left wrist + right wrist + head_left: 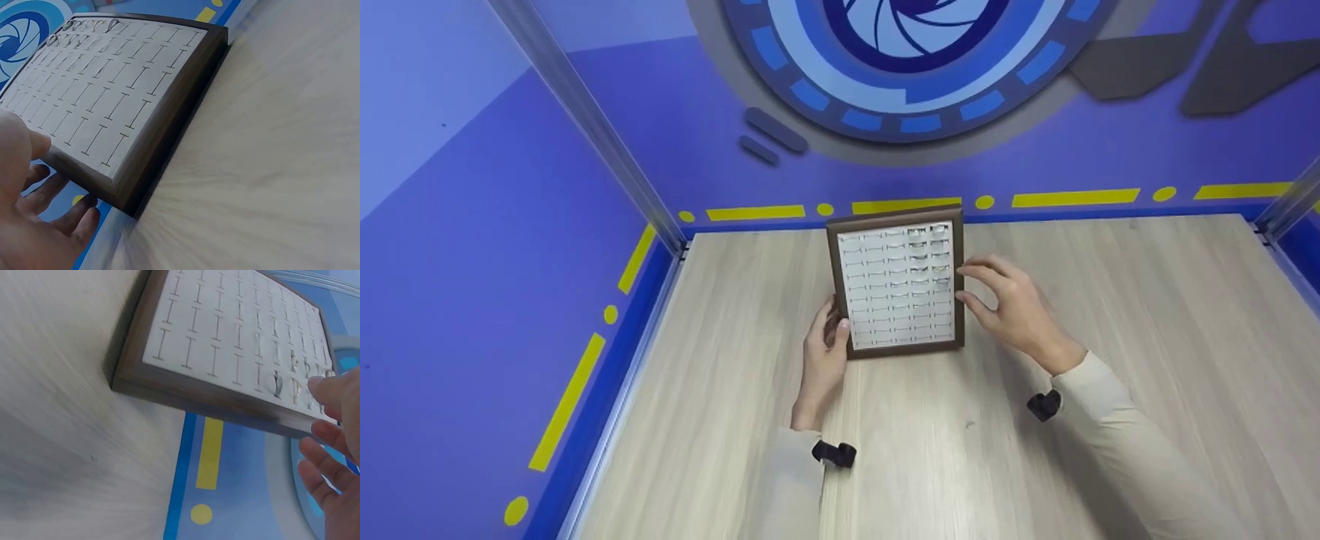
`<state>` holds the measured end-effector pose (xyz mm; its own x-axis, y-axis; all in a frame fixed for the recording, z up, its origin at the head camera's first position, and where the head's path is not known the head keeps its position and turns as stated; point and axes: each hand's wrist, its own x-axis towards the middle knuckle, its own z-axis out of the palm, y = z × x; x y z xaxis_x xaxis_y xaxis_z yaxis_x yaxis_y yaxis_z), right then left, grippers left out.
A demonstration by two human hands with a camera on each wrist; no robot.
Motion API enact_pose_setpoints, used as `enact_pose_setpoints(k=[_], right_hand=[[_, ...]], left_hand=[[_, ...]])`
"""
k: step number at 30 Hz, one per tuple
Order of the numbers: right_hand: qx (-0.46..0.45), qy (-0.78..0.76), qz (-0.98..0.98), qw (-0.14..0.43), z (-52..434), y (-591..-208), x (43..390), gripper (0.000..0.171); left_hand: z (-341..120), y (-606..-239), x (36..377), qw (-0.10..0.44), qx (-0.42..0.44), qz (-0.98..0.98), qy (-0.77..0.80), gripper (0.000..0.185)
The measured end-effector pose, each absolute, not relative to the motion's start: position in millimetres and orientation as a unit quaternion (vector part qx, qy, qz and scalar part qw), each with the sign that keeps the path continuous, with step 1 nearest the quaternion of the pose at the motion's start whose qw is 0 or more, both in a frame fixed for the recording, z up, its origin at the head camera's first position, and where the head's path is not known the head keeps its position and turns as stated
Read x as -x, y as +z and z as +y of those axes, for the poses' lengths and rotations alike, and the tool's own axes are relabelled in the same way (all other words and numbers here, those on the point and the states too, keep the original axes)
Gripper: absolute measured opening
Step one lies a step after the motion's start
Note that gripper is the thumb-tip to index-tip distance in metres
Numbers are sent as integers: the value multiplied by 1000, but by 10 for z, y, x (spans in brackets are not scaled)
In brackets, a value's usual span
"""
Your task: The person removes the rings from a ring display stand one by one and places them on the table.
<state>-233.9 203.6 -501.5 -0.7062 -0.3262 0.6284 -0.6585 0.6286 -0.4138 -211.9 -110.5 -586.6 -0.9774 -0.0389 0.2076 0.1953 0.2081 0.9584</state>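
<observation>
One ring tray (898, 281), propped up on the far middle of the wooden table (1110, 337), face toward the wearer. Left hand (825, 352) grips the near-left frame edge, thumb in front, fingers curled behind. Right hand (1009, 304) open, fingers relaxed at the right edge. Stiff, probably light; best held by the brown frame. Small rings (928, 251) fill the far-right slots only, too small to count, likely to slip.
</observation>
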Motion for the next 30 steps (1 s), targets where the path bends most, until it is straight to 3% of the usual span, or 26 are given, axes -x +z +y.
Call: enact_pose_setpoints(k=[11, 18, 30], right_hand=[[-288, 283, -872, 275, 1821, -5115, 2428, 19], [-289, 266, -866, 311, 1780, -5174, 2486, 16], [-288, 264, -867, 309, 1720, -5173, 2508, 13]], left_hand=[[-1064, -5880, 2147, 109, 37, -768, -630, 56], [-1036, -5878, 2156, 113, 34, -767, -631, 54], [-1022, -5882, 2150, 120, 30, -770, -626, 50]])
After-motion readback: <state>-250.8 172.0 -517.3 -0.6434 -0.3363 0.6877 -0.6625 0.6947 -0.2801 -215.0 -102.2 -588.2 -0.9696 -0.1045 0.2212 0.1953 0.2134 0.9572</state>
